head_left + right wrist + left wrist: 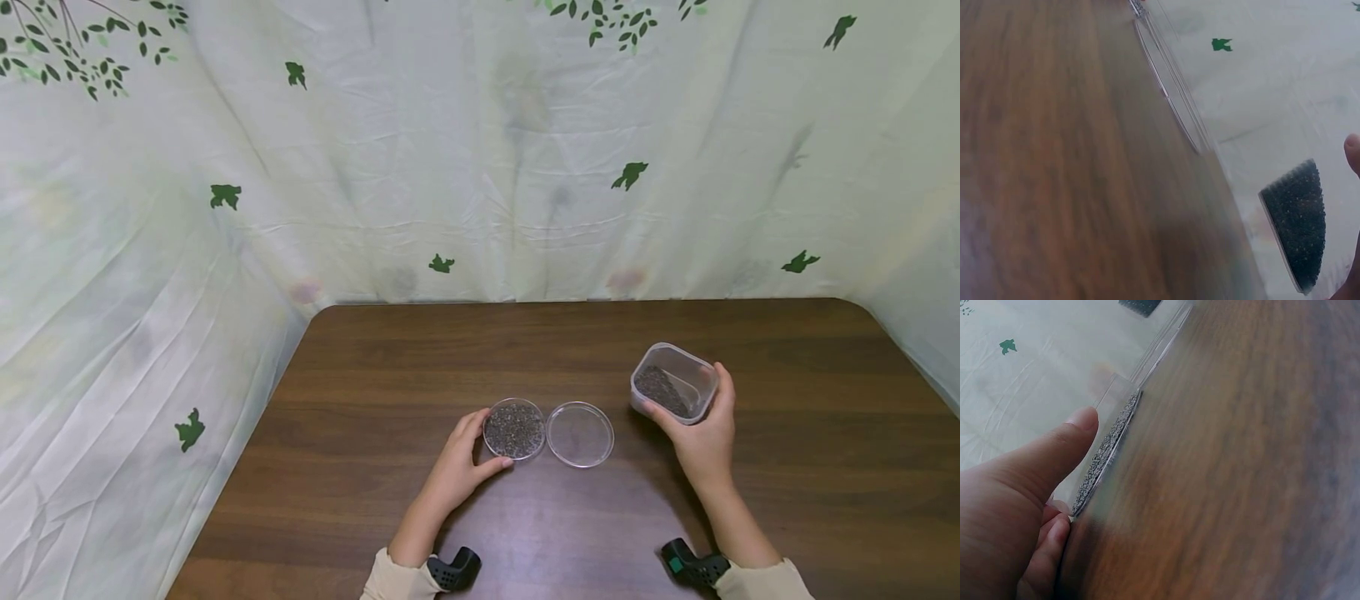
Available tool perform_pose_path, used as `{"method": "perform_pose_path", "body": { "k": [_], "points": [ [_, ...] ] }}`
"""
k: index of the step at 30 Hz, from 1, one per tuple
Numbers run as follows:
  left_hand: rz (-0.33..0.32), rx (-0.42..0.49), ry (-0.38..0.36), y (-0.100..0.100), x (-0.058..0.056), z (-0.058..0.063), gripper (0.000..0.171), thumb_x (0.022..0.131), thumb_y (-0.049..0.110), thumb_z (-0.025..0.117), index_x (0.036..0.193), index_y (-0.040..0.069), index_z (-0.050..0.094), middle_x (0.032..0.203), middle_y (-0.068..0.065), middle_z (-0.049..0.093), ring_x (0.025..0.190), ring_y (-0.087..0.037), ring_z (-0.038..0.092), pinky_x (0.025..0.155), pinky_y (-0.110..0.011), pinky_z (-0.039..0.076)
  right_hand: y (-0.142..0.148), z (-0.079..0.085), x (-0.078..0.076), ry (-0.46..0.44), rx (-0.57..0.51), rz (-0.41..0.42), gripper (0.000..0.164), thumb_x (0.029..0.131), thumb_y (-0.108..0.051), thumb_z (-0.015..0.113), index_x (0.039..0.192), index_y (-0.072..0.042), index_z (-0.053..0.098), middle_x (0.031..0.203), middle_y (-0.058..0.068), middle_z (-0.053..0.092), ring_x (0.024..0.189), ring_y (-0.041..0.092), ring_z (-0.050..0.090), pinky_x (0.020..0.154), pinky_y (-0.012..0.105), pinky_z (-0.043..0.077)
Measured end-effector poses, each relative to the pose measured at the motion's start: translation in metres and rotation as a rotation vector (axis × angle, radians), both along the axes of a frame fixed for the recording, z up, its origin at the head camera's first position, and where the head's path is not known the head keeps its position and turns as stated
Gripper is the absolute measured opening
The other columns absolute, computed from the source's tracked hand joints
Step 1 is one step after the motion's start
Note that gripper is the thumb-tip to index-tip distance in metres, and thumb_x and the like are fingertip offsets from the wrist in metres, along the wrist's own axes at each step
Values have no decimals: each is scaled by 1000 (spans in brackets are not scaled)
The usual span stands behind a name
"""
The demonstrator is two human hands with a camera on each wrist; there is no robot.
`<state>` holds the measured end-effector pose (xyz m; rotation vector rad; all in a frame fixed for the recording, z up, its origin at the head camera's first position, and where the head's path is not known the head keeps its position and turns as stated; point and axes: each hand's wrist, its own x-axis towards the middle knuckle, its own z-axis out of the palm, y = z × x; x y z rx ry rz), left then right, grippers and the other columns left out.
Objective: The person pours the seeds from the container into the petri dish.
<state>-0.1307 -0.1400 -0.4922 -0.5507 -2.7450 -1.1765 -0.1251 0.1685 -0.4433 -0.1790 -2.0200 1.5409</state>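
Note:
My left hand (456, 468) holds a clear petri dish (513, 428) on the table, with the thumb at its near edge and the fingers at its left side. A layer of dark grey granules (1107, 450) covers the dish's bottom; the left wrist view shows it edge-on. Just right of it lies a second clear round dish or lid (580, 434) with nothing in it. My right hand (705, 437) grips a clear rectangular plastic container (693, 379), raised over the table and tilted. Dark granules (1297, 225) are heaped toward the container's left side.
Beneath everything is a brown wood-grain table (420, 350). A white curtain (465, 167) with green leaf and bird prints hangs behind its far edge and along the sides. Each wrist wears a black camera mount, such as the left one (455, 570).

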Motion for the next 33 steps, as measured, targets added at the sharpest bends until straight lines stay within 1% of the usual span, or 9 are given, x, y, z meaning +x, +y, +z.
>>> {"method": "perform_pose_path", "body": {
  "k": [6, 12, 14, 16, 19, 22, 24, 28, 33],
  "points": [
    [-1, 0, -7, 0, 0, 0, 76, 73, 38, 71, 131, 0, 40, 128, -16, 42, 119, -28, 38, 97, -42, 33, 4, 0, 1, 5, -6, 0, 96, 60, 5, 79, 138, 0, 23, 131, 19, 38, 112, 30, 38, 90, 23, 30],
    [-1, 4, -5, 1, 0, 0, 76, 73, 39, 71, 131, 0, 40, 128, -16, 42, 119, -28, 39, 96, -43, 33, 7, -3, 1, 2, -30, 7, 96, 62, 5, 78, 140, -7, 21, 130, 21, 37, 113, 31, 37, 93, 23, 28],
    [-1, 7, -5, 1, 0, 0, 77, 73, 38, 72, 131, 0, 40, 128, -16, 42, 119, -28, 39, 97, -42, 33, 9, -4, 1, -4, -31, 7, 96, 62, 5, 78, 140, -6, 21, 131, 20, 37, 113, 31, 37, 93, 24, 29],
    [-1, 10, -8, 0, 0, 0, 77, 73, 38, 72, 131, -1, 40, 128, -16, 42, 119, -28, 39, 97, -42, 33, 11, -7, -1, -12, -29, 5, 97, 62, 5, 78, 140, -5, 21, 131, 20, 37, 113, 31, 37, 92, 25, 29],
    [-1, 4, -12, 0, 1, 0, 77, 74, 39, 71, 132, 0, 39, 129, -16, 42, 119, -28, 39, 96, -43, 34, 16, -16, -5, -33, -28, 1, 100, 61, 3, 80, 140, -6, 20, 132, 16, 37, 113, 29, 38, 91, 27, 30],
    [-3, -4, -11, 0, 0, -2, 77, 74, 40, 70, 132, 0, 39, 129, -16, 42, 119, -29, 39, 96, -43, 34, 21, -27, -9, -48, -30, -6, 103, 60, 1, 81, 141, -11, 19, 132, 12, 37, 114, 26, 38, 91, 27, 31],
    [-2, -3, -9, -1, 0, -2, 77, 74, 40, 70, 132, 0, 39, 129, -16, 42, 119, -29, 39, 96, -43, 34, 23, -32, -11, -48, -29, -9, 104, 59, -1, 82, 142, -14, 19, 132, 10, 38, 114, 24, 38, 91, 27, 31],
    [3, 9, -7, -1, 1, -2, 78, 73, 39, 72, 131, 0, 40, 128, -15, 42, 119, -28, 39, 96, -43, 34, 24, -36, -12, -39, -35, -9, 105, 60, -2, 82, 142, -16, 19, 132, 9, 38, 114, 23, 39, 91, 27, 31],
    [0, 8, -4, 0, 0, -2, 77, 73, 40, 71, 131, 0, 40, 128, -16, 43, 119, -29, 39, 96, -44, 34, 26, -35, -12, -52, -62, -2, 104, 61, -2, 81, 142, -16, 17, 132, 10, 37, 114, 24, 38, 91, 28, 31]
  ]
}}
